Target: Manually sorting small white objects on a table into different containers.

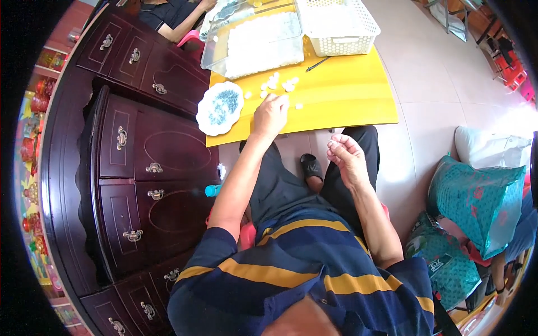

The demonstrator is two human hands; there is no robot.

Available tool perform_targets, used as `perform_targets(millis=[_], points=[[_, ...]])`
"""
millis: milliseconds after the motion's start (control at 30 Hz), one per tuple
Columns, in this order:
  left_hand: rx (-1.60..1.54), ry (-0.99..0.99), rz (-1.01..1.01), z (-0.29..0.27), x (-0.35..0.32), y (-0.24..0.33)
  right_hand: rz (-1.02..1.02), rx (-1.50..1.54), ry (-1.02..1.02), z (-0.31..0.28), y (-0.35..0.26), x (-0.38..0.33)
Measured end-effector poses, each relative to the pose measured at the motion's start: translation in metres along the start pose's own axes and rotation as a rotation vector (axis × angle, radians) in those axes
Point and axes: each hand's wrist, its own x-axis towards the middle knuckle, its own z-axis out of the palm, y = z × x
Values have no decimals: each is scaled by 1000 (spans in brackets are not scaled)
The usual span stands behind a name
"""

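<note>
My left hand is over the near part of the yellow table, its fingers curled together at the edge of a loose group of small white pieces. What its fingertips hold, if anything, is hidden. One more white piece lies just right of it. To its left rests a white scalloped plate with dark, thin bits on it. My right hand is raised above my right thigh, thumb and fingertips pinched together. Whatever is between them is too small to name.
A clear tub full of white pieces and a white perforated basket stand at the table's far side. Beside the basket lies a dark thin tool. Another person's arm shows beyond. Dark drawers line the left; teal bags sit right.
</note>
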Motion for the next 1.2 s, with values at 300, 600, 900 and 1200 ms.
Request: perform_targets(millis=[300, 600, 900, 1200], points=[[-123, 83, -27, 1, -6, -8, 16, 3, -18, 3, -2, 1], [-674, 32, -179, -20, -43, 47, 6, 47, -33, 1, -2, 0], [-972, -73, -188, -15, -72, 80, -13, -17, 24, 2, 4, -1], [-1078, -156, -328, -12, -81, 95, -49, -65, -16, 6, 1, -3]])
